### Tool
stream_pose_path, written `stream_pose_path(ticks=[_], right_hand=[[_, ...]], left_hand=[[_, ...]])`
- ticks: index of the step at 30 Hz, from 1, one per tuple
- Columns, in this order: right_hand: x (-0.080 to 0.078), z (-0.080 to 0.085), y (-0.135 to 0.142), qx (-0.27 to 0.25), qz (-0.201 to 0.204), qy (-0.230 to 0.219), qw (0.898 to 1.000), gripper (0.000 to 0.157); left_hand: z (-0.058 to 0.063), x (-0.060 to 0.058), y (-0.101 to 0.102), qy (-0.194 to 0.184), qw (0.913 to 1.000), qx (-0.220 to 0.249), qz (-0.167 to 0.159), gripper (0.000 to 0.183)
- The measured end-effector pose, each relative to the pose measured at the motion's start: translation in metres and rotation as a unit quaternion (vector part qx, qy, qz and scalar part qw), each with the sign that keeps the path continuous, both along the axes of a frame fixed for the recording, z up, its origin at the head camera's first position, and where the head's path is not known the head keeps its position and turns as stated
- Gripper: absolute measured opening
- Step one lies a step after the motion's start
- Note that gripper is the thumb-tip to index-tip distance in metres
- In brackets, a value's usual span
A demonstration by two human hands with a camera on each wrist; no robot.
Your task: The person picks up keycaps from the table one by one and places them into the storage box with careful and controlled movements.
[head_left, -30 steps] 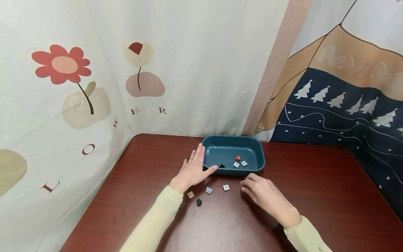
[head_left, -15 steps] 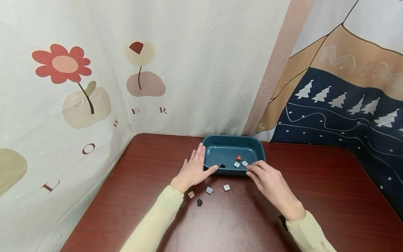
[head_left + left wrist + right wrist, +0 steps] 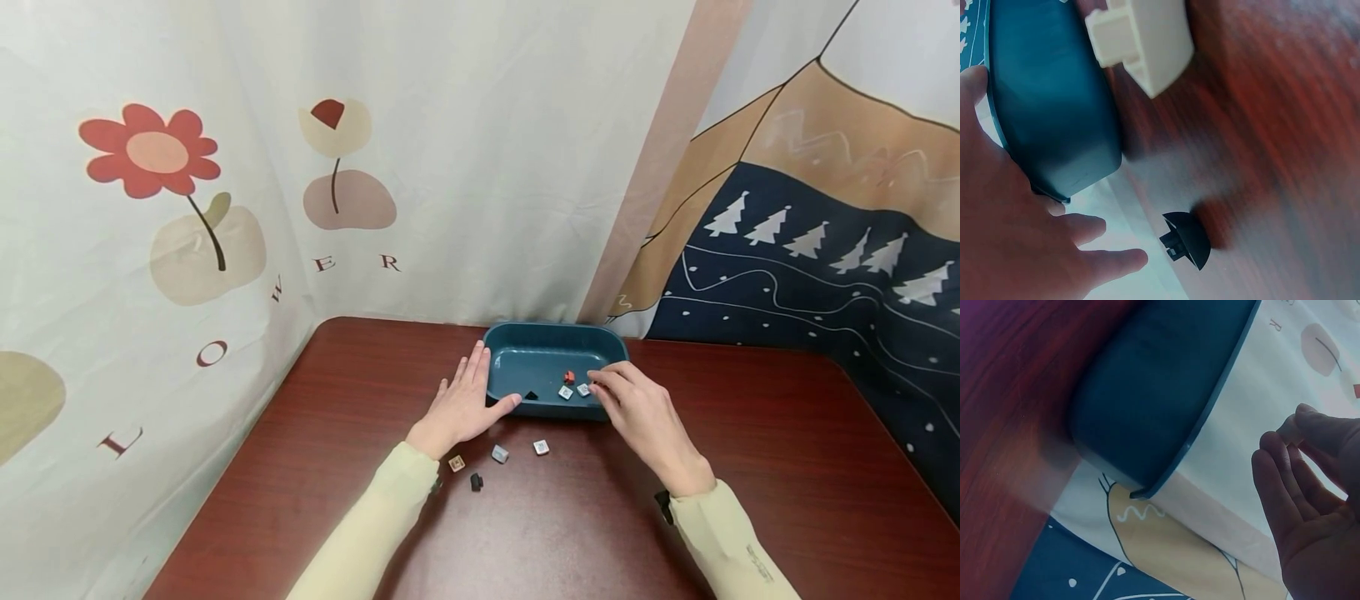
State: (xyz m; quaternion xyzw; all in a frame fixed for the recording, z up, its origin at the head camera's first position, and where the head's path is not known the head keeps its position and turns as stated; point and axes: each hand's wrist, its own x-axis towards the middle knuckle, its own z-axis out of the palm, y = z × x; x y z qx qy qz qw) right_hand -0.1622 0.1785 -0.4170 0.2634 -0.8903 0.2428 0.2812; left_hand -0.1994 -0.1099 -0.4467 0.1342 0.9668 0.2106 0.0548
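In the head view, my left hand (image 3: 459, 408) rests with straight fingers against the left end of a dark teal tray (image 3: 555, 408), its thumb along the front rim. My right hand (image 3: 651, 421) is over the tray's front right corner. The right wrist view shows its thumb and fingertips pinching a small pale piece (image 3: 1289, 431), mostly hidden by the fingers. Inside the tray lie a red piece (image 3: 569, 377), two white square pieces (image 3: 566, 392) and a black piece (image 3: 531, 396). On the table, a white square piece (image 3: 542, 447) sits in front of the tray.
Left of it on the brown table (image 3: 360, 392) are a grey-white piece (image 3: 500, 454), a tan square piece (image 3: 457, 463) and a black piece (image 3: 476, 482) with a stem. A printed cloth (image 3: 480, 167) hangs behind the tray.
My right hand has moved from the table in front of the tray up and forward over its front right corner. My left hand stays at the tray's left end.
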Motion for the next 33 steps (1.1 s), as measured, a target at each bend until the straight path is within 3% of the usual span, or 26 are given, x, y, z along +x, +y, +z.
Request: stream_pose_path(ticks=[8, 16, 23, 33], right_hand=[[-0.016, -0.002, 0.001, -0.016, -0.017, -0.018, 1.0, 0.023], [-0.033, -0.003, 0.003, -0.012, -0.035, -0.078, 0.996, 0.022], [-0.048, -0.006, 0.002, 0.005, -0.034, -0.098, 0.995, 0.019], [-0.064, -0.009, -0.006, 0.052, -0.036, -0.192, 0.979, 0.022]], left_hand=[[-0.002, 0.0, 0.0, 0.003, 1.0, -0.002, 0.0, 0.105], [-0.002, 0.0, 0.0, 0.006, 1.0, -0.001, 0.0, 0.105], [0.0, 0.001, 0.0, -0.002, 1.0, -0.003, 0.001, 0.105], [0.001, 0.002, 0.0, -0.003, 1.0, -0.005, 0.002, 0.104]])
